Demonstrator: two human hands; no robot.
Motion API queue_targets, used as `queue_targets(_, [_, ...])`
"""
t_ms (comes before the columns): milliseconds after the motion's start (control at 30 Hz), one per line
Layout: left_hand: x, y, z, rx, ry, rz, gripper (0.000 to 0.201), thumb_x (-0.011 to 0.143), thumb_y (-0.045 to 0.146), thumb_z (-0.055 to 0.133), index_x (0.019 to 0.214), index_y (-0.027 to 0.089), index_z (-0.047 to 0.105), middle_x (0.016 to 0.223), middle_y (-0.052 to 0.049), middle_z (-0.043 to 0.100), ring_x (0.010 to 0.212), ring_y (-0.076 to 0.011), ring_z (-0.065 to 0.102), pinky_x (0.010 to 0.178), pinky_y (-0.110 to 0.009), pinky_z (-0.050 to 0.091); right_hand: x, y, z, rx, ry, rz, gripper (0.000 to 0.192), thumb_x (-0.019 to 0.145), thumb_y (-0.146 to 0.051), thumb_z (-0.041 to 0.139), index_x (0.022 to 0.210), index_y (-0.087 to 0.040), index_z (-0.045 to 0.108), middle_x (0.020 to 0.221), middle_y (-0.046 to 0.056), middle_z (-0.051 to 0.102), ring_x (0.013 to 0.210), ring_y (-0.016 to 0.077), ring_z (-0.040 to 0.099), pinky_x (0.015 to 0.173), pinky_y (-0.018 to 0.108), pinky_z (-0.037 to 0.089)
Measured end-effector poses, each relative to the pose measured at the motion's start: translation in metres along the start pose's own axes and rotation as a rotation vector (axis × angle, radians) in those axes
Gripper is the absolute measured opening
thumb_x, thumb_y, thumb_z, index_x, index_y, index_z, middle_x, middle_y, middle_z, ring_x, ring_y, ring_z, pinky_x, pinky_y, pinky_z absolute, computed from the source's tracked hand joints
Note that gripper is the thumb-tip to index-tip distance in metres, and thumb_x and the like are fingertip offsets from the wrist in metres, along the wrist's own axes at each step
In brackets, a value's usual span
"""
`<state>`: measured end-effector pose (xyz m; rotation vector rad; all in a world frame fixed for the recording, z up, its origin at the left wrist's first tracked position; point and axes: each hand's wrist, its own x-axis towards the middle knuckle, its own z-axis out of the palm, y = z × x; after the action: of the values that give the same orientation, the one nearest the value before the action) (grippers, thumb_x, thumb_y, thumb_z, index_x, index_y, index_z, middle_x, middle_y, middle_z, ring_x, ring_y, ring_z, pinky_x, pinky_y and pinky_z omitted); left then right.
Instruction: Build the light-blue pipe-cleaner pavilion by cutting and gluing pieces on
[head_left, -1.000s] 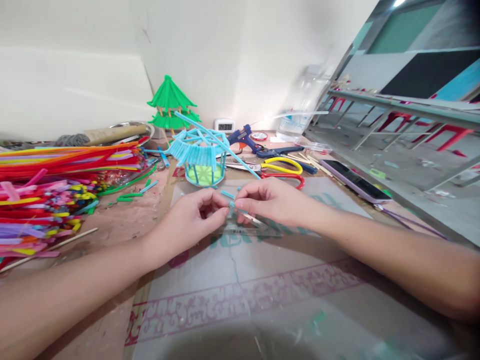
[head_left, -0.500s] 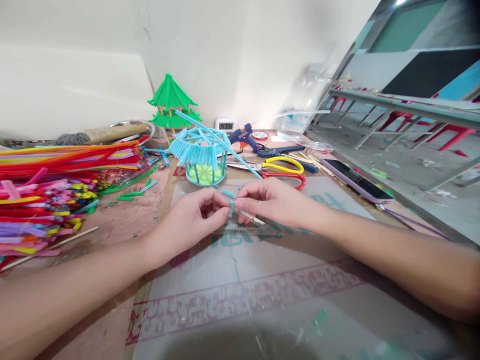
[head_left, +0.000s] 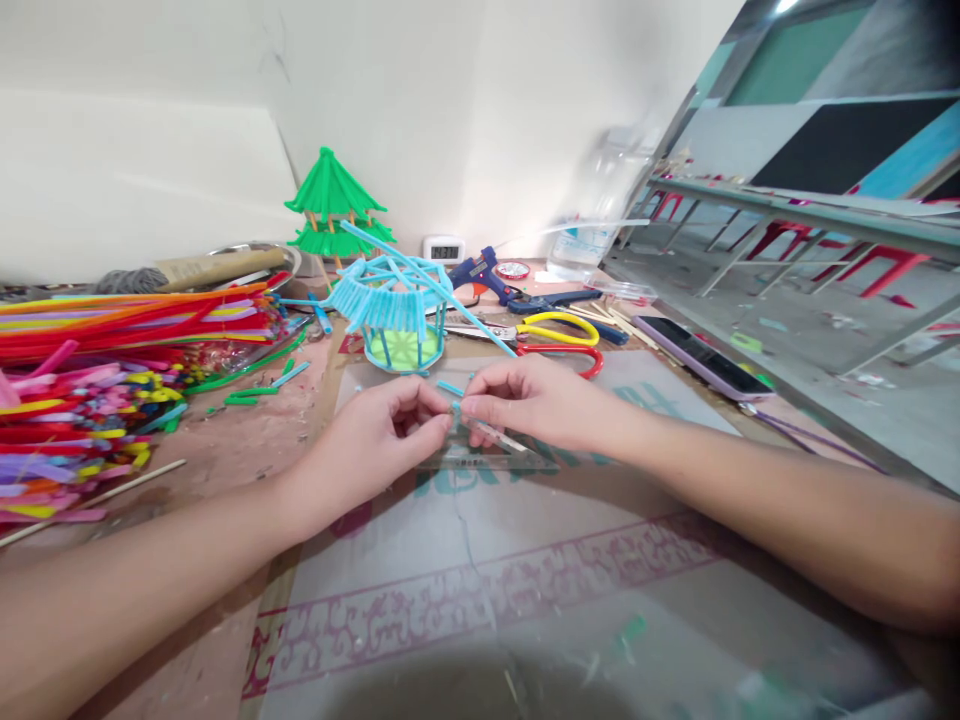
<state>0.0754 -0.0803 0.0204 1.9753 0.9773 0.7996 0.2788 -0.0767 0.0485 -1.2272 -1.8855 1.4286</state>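
My left hand (head_left: 409,425) and my right hand (head_left: 517,405) meet over the board, thumbs and forefingers pinched together. A short piece of light-blue pipe cleaner (head_left: 455,408) shows between their fingertips, mostly hidden. Beneath them lies a clear set square (head_left: 480,462). Another short blue cut piece (head_left: 451,388) rests just behind the fingers. A thin pale strip (head_left: 514,441) sticks out under my right hand; I cannot tell whether it is held. Behind the hands stands a blue pipe-cleaner pavilion (head_left: 390,290) with a green floor, a long blue pipe cleaner (head_left: 480,328) slanting across its roof.
Colourful pipe cleaners (head_left: 112,330) lie in bundles on the left. A green tiered roof model (head_left: 330,190), a small clock (head_left: 444,249), a glue gun (head_left: 480,272) and a bottle (head_left: 592,215) line the wall. Red-and-yellow-handled scissors (head_left: 559,335) and a phone (head_left: 697,355) lie right.
The whole view has shifted slightly, so everything sits a little further left. Both hands keep the same pinched pose around the small blue piece.
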Motion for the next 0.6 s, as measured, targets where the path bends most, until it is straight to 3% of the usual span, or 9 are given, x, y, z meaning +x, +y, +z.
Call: queue_targets(600, [-0.0023,0.0058,-0.0004,0.022,0.021,-0.012,0.008,0.086,0.023,0.057,0.084,0.018,0.063,0.065,0.005,0.057,0.052,-0.0068,0.047,0.046,-0.017,0.036,0.0001,0.0028,-0.0025,-0.034,-0.005,-0.021,0.014,0.088,-0.028,0.062,0.078,-0.018,0.067,0.066,-0.001,0.070,0.061,0.0101,0.065,0.060,0.022,0.054])
